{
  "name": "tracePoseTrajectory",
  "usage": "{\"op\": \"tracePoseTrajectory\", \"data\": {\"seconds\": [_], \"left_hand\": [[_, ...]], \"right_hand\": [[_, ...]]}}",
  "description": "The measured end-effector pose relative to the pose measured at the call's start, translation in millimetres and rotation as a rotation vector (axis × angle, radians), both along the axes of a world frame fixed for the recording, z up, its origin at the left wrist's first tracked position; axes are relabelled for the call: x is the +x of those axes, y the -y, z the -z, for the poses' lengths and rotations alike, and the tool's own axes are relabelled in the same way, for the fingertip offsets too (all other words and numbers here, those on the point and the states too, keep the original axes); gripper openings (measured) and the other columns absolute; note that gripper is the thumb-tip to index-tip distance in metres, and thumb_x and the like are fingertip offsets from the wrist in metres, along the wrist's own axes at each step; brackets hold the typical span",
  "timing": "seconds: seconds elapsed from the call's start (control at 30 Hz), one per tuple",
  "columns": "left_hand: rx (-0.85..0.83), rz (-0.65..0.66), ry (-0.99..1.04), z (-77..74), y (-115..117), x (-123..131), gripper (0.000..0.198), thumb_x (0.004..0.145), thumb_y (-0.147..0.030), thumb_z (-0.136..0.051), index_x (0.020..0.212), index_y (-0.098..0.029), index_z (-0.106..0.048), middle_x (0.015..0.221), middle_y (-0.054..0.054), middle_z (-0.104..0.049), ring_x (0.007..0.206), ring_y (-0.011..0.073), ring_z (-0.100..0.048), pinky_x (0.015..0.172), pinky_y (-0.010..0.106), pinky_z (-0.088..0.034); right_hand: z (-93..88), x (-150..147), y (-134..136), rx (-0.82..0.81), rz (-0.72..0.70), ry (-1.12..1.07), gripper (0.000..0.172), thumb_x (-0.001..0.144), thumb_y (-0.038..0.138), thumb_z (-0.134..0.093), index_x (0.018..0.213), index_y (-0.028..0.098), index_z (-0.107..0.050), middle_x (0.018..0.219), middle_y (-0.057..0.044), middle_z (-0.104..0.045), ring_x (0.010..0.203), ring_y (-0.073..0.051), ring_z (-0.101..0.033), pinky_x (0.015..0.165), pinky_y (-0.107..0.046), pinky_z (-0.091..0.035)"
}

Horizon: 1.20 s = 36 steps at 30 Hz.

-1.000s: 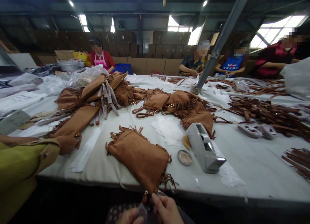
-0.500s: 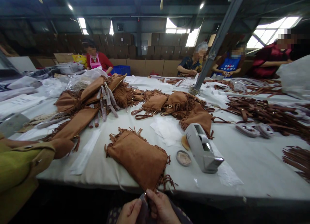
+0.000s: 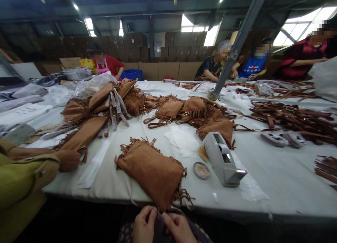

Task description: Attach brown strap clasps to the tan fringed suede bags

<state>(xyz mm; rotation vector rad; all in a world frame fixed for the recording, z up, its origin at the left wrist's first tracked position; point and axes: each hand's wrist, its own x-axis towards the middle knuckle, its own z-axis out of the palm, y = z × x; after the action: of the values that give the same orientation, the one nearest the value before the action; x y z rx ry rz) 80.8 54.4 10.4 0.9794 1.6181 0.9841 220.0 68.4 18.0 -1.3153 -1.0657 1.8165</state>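
Observation:
A brown suede-like bag [image 3: 151,167] with fringed edges lies on the table in front of me, its near corner reaching the table edge. Just below that corner, my left hand [image 3: 144,222] is closed, thumb and finger pinched together. Close beside it on the right, my right hand [image 3: 178,226] is pinched too, its thumb pointing at the left fingertips. A small glint of metal shows at the bag's corner between the hands. What the fingers hold there is too small and covered to name.
Right of the bag stand a grey tape dispenser [image 3: 223,160] and a small round dish [image 3: 201,170]. Further back lie piled fringed bags [image 3: 168,110] and brown straps [image 3: 292,118]. A co-worker's green sleeve [image 3: 23,180] reaches in at left. A metal post [image 3: 234,50] rises beyond.
My left hand has moved slightly up and the fingertips of both hands have shifted at the bag's corner. The grey piece seen between them is now mostly hidden. The bag stays put.

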Motion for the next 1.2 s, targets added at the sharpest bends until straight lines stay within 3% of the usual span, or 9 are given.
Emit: {"op": "tracePoseTrajectory", "data": {"seconds": [0.07, 0.23, 0.37, 0.47, 0.57, 0.7, 0.93, 1.1, 1.2], "left_hand": [[0.018, 0.019, -0.076, -4.3, -1.6, 2.3, 0.038, 0.079, -0.052, -0.048, 0.073, -0.018, -0.061, 0.072, 0.003, -0.063, 0.078, 0.0216, -0.056, 0.073, 0.029, -0.04], [0.029, 0.03, 0.008, -7.5, -8.3, 7.8, 0.042, 0.079, -0.056, -0.047, 0.068, -0.017, -0.058, 0.064, 0.0, -0.056, 0.073, 0.0196, -0.053, 0.069, 0.027, -0.04], [-0.024, 0.038, 0.22, -3.5, -5.1, 1.3, 0.048, 0.077, -0.061, -0.047, 0.074, -0.016, -0.059, 0.063, -0.001, -0.054, 0.067, 0.0165, -0.049, 0.064, 0.027, -0.04], [-0.102, 0.134, 0.413, 2.9, 2.9, -2.9, 0.057, 0.073, -0.067, -0.05, 0.082, -0.012, -0.063, 0.062, 0.001, -0.056, 0.06, 0.0143, -0.048, 0.058, 0.026, -0.04], [-0.1, 0.208, 0.413, 7.4, 7.4, -2.0, 0.057, 0.071, -0.064, -0.056, 0.085, -0.011, -0.066, 0.064, 0.002, -0.059, 0.055, 0.0121, -0.047, 0.053, 0.025, -0.036], [-0.024, 0.114, 0.357, 3.5, 3.1, -0.9, 0.043, 0.075, -0.053, -0.06, 0.082, -0.012, -0.071, 0.068, 0.002, -0.064, 0.068, 0.0144, -0.051, 0.063, 0.025, -0.039], [-0.146, 0.011, 0.708, -7.9, -4.9, -3.4, 0.034, 0.063, -0.039, -0.075, 0.082, -0.012, -0.074, 0.067, 0.007, -0.071, 0.068, 0.0189, -0.062, 0.07, 0.03, -0.045], [-0.149, -0.134, 0.636, 3.6, -7.1, -1.5, 0.037, 0.056, -0.046, -0.078, 0.07, -0.012, -0.073, 0.057, 0.003, -0.067, 0.057, 0.0162, -0.057, 0.06, 0.028, -0.042], [-0.063, -0.089, 0.396, 3.7, -5.9, -1.1, 0.038, 0.064, -0.05, -0.07, 0.065, -0.013, -0.069, 0.057, 0.001, -0.064, 0.057, 0.015, -0.052, 0.058, 0.027, -0.039]], "right_hand": [[-1.5, 1.6, 1.0, 0.038, -0.014, -0.004, 0.055, 0.059, 0.067, -0.066, 0.058, 0.013, -0.059, 0.05, 0.004, -0.045, 0.047, -0.007, -0.037, 0.045, -0.021, -0.025], [5.2, -6.9, -3.3, -0.048, 0.163, -0.002, 0.051, 0.051, 0.063, -0.07, 0.049, 0.017, -0.049, 0.041, 0.007, -0.038, 0.04, -0.007, -0.033, 0.042, -0.022, -0.024], [8.2, -13.4, -5.2, -0.052, 0.204, 0.046, 0.047, 0.055, 0.06, -0.065, 0.043, 0.018, -0.046, 0.035, 0.006, -0.038, 0.035, -0.007, -0.032, 0.04, -0.023, -0.023], [1.3, -14.9, -4.5, -0.019, 0.181, 0.085, 0.045, 0.058, 0.057, -0.061, 0.042, 0.018, -0.046, 0.037, 0.005, -0.038, 0.037, -0.008, -0.031, 0.041, -0.024, -0.021], [-9.1, -15.8, -3.9, 0.045, 0.175, 0.141, 0.043, 0.06, 0.054, -0.06, 0.043, 0.017, -0.046, 0.043, 0.004, -0.037, 0.043, -0.008, -0.032, 0.044, -0.024, -0.023], [-15.1, -16.6, -4.1, 0.157, 0.184, 0.289, 0.041, 0.065, 0.05, -0.055, 0.043, 0.017, -0.044, 0.047, 0.004, -0.031, 0.049, -0.009, -0.029, 0.048, -0.025, -0.023], [-10.1, -14.5, -6.0, 0.195, 0.161, 0.331, 0.044, 0.069, 0.053, -0.056, 0.048, 0.014, -0.054, 0.049, 0.002, -0.036, 0.052, -0.011, -0.035, 0.049, -0.025, -0.027], [-5.4, -11.0, -5.6, 0.174, 0.08, 0.312, 0.053, 0.069, 0.065, -0.052, 0.05, 0.015, -0.052, 0.049, 0.001, -0.042, 0.047, -0.01, -0.038, 0.045, -0.025, -0.028], [1.1, -13.4, -6.5, 0.009, 0.045, 0.15, 0.054, 0.062, 0.07, -0.055, 0.054, 0.018, -0.049, 0.044, 0.004, -0.042, 0.037, -0.008, -0.036, 0.038, -0.024, -0.026]]}}
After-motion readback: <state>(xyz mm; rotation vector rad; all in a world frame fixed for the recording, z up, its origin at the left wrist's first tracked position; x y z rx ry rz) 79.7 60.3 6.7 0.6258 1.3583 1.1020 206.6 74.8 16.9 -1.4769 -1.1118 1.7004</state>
